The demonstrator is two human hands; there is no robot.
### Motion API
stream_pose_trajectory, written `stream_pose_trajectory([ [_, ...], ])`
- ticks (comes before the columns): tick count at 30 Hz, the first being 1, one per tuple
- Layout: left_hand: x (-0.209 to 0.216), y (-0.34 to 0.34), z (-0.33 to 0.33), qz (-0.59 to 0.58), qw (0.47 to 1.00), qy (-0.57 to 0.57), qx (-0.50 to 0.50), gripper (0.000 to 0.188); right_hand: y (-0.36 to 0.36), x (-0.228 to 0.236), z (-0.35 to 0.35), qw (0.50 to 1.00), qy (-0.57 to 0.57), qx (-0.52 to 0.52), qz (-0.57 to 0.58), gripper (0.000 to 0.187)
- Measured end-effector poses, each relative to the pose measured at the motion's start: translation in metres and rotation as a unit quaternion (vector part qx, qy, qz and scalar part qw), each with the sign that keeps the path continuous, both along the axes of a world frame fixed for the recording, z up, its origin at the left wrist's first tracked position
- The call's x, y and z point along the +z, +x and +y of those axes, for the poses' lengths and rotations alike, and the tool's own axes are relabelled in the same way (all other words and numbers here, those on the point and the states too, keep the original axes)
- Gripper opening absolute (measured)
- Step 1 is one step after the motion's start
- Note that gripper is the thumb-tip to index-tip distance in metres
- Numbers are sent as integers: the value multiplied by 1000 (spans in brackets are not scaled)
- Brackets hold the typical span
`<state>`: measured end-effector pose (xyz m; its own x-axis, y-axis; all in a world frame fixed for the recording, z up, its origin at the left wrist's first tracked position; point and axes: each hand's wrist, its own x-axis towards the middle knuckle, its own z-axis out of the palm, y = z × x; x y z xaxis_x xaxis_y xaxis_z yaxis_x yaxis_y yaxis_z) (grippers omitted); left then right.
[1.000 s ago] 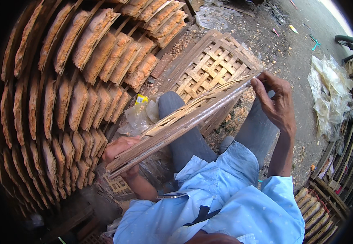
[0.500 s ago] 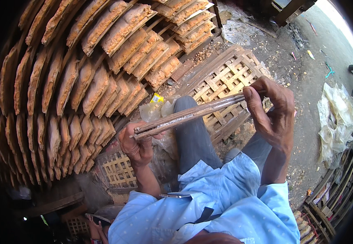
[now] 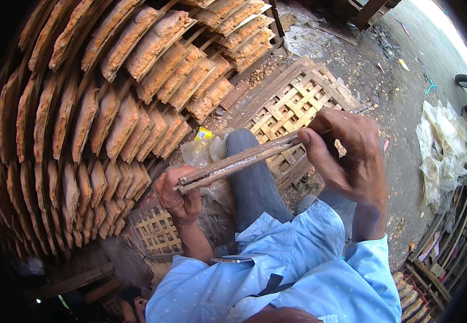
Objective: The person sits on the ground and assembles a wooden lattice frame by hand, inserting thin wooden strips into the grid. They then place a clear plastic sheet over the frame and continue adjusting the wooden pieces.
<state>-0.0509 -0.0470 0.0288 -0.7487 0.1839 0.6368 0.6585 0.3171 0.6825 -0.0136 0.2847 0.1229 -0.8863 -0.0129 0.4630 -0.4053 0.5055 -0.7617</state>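
Note:
A thin wooden frame [image 3: 239,161] is held edge-on across my lap, between my hands. It looks like two long slats lying together, with whitish residue in the gap between them; its broad face is hidden. My left hand [image 3: 178,196] is closed around its left end, fingers curled beneath. At the higher right end, my right hand [image 3: 346,156] pinches the frame between thumb and bent fingers. Under it, past my knee, lies a wooden-rimmed tray of woven bamboo strips [image 3: 292,110].
At left, racks hold many rows of slabs with a crumbly orange layer [image 3: 120,124]. Another woven tray [image 3: 157,229] lies by my left forearm. Clear plastic sheeting [image 3: 443,153] and bamboo poles [image 3: 454,237] are at right. A yellow packet [image 3: 203,133] sits near my knee.
The right end of the frame has come down and left with my right hand, which appears larger and nearer. My left hand stays at the left end, almost unmoved. The view has shifted slightly.

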Motion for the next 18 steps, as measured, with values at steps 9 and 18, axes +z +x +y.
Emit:
stream_pose_trajectory([
  [9, 13, -2, 11, 12, 998, -11, -62, 44, 13, -4, 24, 1000, 21, 5, -20, 21],
  [18, 28, -18, 25, -44, 993, 95, 58, 35, 9, -125, 134, 939, -93, -318, -95, 36],
])
